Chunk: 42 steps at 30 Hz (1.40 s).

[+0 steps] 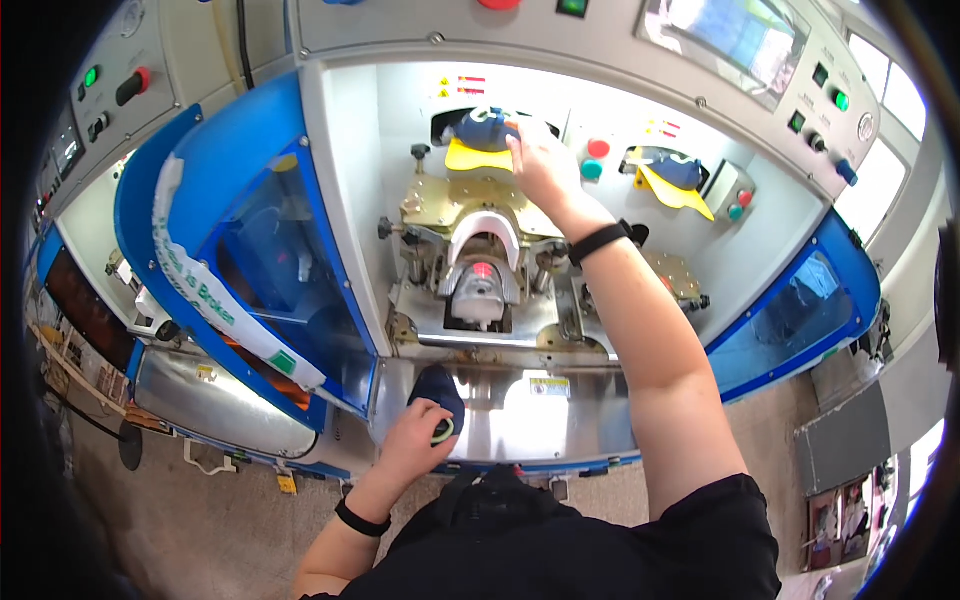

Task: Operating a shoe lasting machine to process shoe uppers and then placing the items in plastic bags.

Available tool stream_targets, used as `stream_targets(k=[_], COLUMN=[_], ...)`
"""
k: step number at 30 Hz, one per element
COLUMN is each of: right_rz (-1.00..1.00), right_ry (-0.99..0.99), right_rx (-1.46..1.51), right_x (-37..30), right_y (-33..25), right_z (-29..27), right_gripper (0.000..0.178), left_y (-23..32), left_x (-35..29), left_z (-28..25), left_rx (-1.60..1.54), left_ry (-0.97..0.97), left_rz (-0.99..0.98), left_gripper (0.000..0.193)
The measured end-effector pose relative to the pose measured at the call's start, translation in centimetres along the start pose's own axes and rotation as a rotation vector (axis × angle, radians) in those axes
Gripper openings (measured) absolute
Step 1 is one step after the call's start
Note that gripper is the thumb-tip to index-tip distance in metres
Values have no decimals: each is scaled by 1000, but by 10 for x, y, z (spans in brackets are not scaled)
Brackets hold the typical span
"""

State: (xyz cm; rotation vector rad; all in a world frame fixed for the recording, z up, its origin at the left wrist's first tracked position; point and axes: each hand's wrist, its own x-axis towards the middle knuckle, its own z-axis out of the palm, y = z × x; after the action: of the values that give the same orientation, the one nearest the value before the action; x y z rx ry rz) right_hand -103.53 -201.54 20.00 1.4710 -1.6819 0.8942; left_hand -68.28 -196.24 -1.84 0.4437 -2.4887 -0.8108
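1. The left hand (415, 440) has its fingers curled around the open end of a dark shoe upper (434, 384), gripping it near a pale green rim (443, 432).
2. That upper lies over the left part of the steel ledge (515, 415), its toe pointing away from the person and its open end toward the ledge's front edge. Whether it rests on the steel or is held just above cannot be told.
3. The right hand (545, 165) reaches into the lit chamber, its fingers at the right end of a navy upper (487, 128) that sits at the back wall above a yellow flap (470, 156). Whether they pinch it or only touch it is hidden.
4. Below that hand are a pale curved pad (487, 228) and a metal form (478, 292); a second navy upper (678, 172) sits at the back wall, further right.
5. Both handled uppers look light and soft, likely to bend rather than break. The thicker rim of the opening seems the surest hold; a hard squeeze midway could dent the shape.
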Motion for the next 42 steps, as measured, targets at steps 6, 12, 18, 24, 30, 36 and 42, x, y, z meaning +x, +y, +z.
stream_targets(k=[6, 12, 18, 24, 30, 36, 42], right_rz=[370, 285, 101, 203, 355, 272, 259], right_ry=[-310, -285, -140, -394, -391, -215, -399], right_rx=[37, 75, 31, 184, 243, 176, 151], right_x=[35, 1, -130, -237, -230, -203, -190], right_y=[23, -2, -81, -146, -134, -135, -120], right_z=[45, 31, -12, -36, -27, -25, 4], right_gripper=[43, 42, 23, 20, 20, 34, 47], left_y=[13, 0, -7, -24, -26, -28, -34], left_x=[19, 43, 76, 76, 95, 119, 126], left_z=[-11, 5, 6, 34, 51, 46, 48], left_rx=[-158, -811, -1299, -1641, -1829, -1820, -1736], left_ry=[-38, -215, -174, -201, -67, -41, 45], left_rz=[-19, -420, -461, -720, -591, -620, -757], left_gripper=[28, 21, 36, 40, 29, 32, 30])
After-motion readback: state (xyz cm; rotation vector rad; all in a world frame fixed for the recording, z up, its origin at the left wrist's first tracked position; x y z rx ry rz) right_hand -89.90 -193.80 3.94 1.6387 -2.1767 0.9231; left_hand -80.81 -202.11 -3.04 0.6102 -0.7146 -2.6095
